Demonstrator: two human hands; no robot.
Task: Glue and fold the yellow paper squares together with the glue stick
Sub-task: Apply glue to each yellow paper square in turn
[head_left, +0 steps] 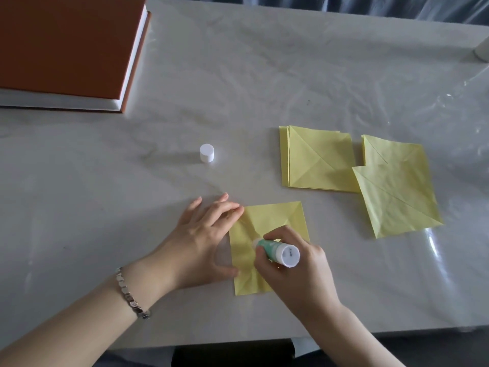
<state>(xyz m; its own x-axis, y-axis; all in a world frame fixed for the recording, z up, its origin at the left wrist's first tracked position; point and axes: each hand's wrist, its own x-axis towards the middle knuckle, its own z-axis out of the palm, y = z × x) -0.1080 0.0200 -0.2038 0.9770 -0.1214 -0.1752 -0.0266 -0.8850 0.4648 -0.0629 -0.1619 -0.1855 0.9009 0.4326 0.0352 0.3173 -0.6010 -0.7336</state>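
A creased yellow paper square (280, 218) lies flat near the table's front edge. My left hand (203, 242) rests on the table with straight fingers, its fingertips pressing the square's left edge. My right hand (299, 276) grips a green and white glue stick (277, 251), whose tip touches the middle of the square. The glue stick's white cap (207, 153) stands by itself further back on the table. A stack of yellow squares (317, 160) lies to the right, and beside it are two overlapping yellow squares (397, 192).
A large brown book (66, 46) lies at the far left corner of the white table (238, 75), which is covered with clear plastic film. A white object (482, 50) shows at the far right edge. The table's front edge runs just below my wrists.
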